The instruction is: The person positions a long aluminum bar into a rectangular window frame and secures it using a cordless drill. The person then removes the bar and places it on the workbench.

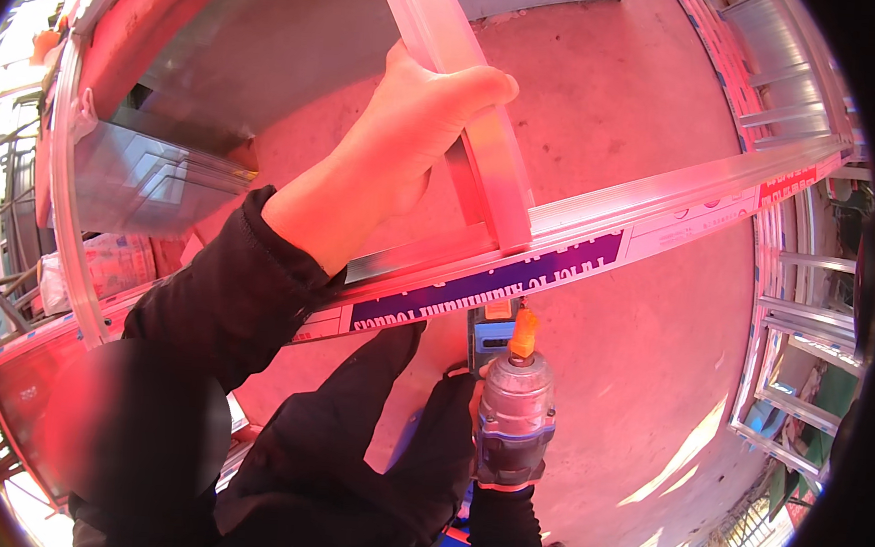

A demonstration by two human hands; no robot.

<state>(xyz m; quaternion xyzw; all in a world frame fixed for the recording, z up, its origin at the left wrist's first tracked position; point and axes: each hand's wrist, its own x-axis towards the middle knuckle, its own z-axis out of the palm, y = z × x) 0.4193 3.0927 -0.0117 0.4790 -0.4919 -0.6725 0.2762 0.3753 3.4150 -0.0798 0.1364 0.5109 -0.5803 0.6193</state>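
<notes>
My left hand [425, 107] grips an aluminium profile crosspiece [500, 164], its thumb laid across the top. The lower end of that crosspiece meets a long aluminium profile rail [638, 192], which runs across in front of me and bears a printed protective film on its near side. In my right hand [478, 396], mostly hidden behind the tool, is a cordless power driver [515, 421]. Its orange bit holder [524, 335] points at the rail's near side, just below the joint. Whether the tip touches the rail cannot be made out.
Aluminium frames [803, 318] stand along the right side. At the left are an upright profile [68, 176], glass panes [158, 177] and a wrapped bundle [119, 265]. My legs [322, 432] are below the rail, above the concrete floor [651, 347].
</notes>
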